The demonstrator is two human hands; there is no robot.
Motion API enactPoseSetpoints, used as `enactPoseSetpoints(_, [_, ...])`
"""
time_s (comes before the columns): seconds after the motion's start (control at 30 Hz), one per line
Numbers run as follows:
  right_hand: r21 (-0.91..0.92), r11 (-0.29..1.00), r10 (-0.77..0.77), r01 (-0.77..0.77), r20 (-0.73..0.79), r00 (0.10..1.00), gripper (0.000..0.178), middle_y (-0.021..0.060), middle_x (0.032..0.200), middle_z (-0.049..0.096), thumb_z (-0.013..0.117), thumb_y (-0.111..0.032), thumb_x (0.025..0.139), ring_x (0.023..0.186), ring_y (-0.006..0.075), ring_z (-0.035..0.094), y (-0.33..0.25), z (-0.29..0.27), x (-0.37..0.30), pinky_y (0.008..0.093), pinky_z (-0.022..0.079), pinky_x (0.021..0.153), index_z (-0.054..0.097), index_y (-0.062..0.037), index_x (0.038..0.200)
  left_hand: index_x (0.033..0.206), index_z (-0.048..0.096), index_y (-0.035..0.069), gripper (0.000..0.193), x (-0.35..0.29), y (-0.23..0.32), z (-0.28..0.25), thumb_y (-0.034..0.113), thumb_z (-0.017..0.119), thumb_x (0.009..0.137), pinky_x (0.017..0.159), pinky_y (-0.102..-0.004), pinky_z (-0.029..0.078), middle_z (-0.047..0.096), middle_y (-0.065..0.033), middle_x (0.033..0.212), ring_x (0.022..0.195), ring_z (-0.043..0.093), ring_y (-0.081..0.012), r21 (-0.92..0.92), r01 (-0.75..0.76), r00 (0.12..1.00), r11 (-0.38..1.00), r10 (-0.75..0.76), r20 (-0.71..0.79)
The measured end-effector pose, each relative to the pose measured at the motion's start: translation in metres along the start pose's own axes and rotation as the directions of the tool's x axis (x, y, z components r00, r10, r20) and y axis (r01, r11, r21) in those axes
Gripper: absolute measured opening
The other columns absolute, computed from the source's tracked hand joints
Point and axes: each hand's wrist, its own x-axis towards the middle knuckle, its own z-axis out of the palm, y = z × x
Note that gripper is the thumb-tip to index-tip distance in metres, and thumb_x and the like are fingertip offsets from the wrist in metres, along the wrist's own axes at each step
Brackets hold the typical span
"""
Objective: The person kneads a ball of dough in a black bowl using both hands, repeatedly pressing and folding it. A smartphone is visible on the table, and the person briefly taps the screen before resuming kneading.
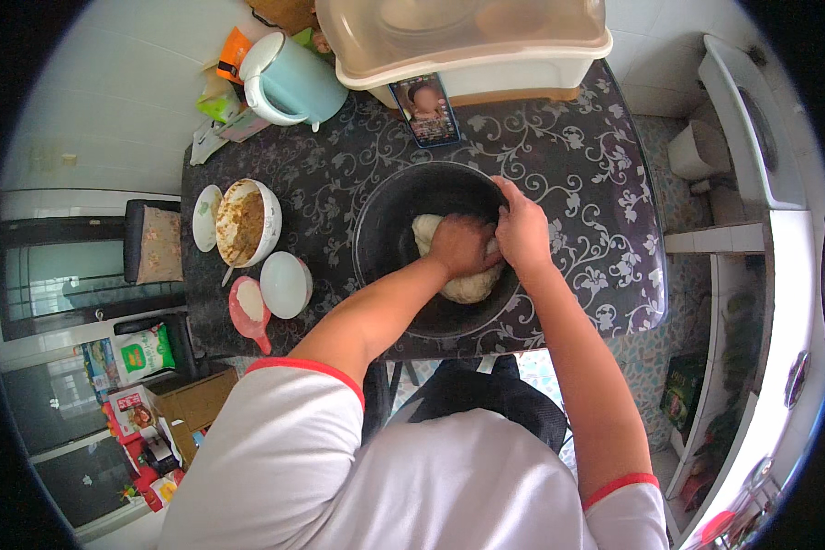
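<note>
A pale lump of dough (472, 287) lies in a deep black basin (383, 286). My left hand (463, 246) is down inside the basin, its fingers curled and pressed into the dough; the fingertips are hidden. At the basin's right side, my right hand (522, 229) grips the rim, with some fingers over the edge and part of the hand beside the dough. To the left stand a small white bowl (286, 284) and a pink scoop (250, 310) with white powder in it.
A bowl of brown mixture (247, 225) and a small dish (207, 218) stand at left on the patterned tablecloth (573, 266). Farther back are a light blue kettle (301, 82), a propped phone (425, 110) and a large lidded box (486, 82).
</note>
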Motion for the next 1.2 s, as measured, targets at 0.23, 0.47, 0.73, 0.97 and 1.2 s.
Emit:
enactPoseSetpoints(0.23, [0.013,1.000,-0.017,0.017,-0.020,1.000,0.046,0.0226,0.100,0.065,0.054,0.003,0.080,0.094,0.0413,0.061,0.000,-0.002,-0.001,0.0458,0.049,0.082,0.057,-0.0112,0.124,0.100,0.066,0.007,0.037,0.031,-0.023,0.014,0.037,0.056,0.082,0.078,-0.0477,0.050,0.068,-0.0186,0.097,0.086,0.065,-0.0379,-0.019,0.051,0.997,0.998,-0.052,-0.057])
enactPoseSetpoints(0.47, [-0.010,0.996,-0.086,0.085,-0.142,0.986,0.047,0.0215,0.093,0.066,0.053,0.001,0.078,0.090,0.0400,0.063,0.010,0.008,0.002,0.0477,0.050,0.080,0.058,-0.0150,0.122,0.102,0.067,0.008,0.033,0.049,-0.031,0.008,0.032,0.048,0.088,0.081,-0.0483,0.050,0.067,-0.0178,0.102,0.092,0.064,-0.0371,0.035,0.094,0.995,0.995,-0.093,-0.025])
enactPoseSetpoints(0.73, [-0.012,0.999,0.031,-0.033,-0.089,0.996,0.048,0.0220,0.103,0.065,0.055,0.002,0.080,0.099,0.0399,0.061,0.002,0.000,0.002,0.0449,0.048,0.085,0.057,-0.0145,0.125,0.085,0.071,0.009,0.036,-0.005,0.016,-0.056,0.043,0.065,0.075,0.074,-0.0450,0.051,0.069,-0.0138,0.082,0.083,0.067,-0.0337,-0.112,0.213,0.976,0.971,-0.206,0.070])
enactPoseSetpoints(0.97, [-0.010,1.000,0.013,-0.014,-0.070,0.997,0.046,0.0222,0.103,0.065,0.054,0.003,0.081,0.099,0.0404,0.060,0.001,0.005,-0.002,0.0448,0.048,0.084,0.057,-0.0131,0.124,0.104,0.063,0.008,0.042,-0.042,0.008,-0.003,0.037,0.069,0.074,0.073,-0.0470,0.050,0.065,-0.0191,0.099,0.085,0.064,-0.0371,0.029,-0.200,0.979,0.979,0.201,-0.041])
enactPoseSetpoints(1.2, [0.014,0.999,0.043,-0.042,-0.040,0.998,0.047,0.0221,0.105,0.065,0.055,0.003,0.081,0.099,0.0403,0.061,-0.001,-0.001,-0.005,0.0449,0.048,0.085,0.056,-0.0124,0.125,0.089,0.066,0.006,0.030,0.008,-0.001,0.010,0.034,0.063,0.078,0.073,-0.0467,0.050,0.067,-0.0180,0.090,0.082,0.064,-0.0367,-0.026,-0.143,0.988,0.989,0.145,0.054])
